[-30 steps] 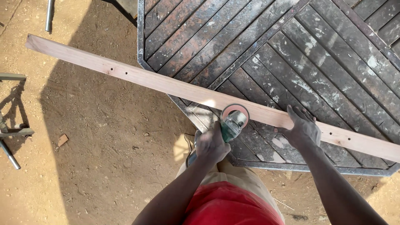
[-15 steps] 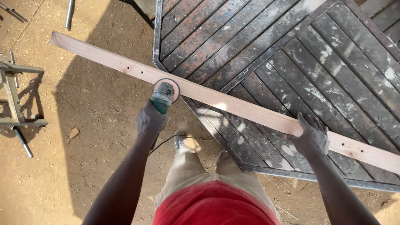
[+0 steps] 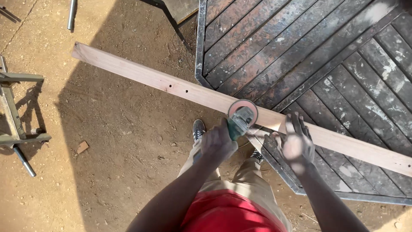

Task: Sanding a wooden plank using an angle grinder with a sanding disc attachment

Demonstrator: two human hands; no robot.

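Note:
A long pale wooden plank lies slanted across a dark metal slatted panel, with its left end hanging over the dirt. My left hand grips a green hand-held sander whose round disc sits on the plank near its middle. Just right of the sander, my right hand rests with fingers spread against the plank's near edge, blurred by motion.
A metal stand is at the left edge. A metal rod lies on the dirt at top left. A small wood scrap lies on the sandy ground. My shoes stand beside the panel's corner.
The sander slid left along the plank, then came back to the right near its middle. My right hand moved left toward the sander. The view shifted.

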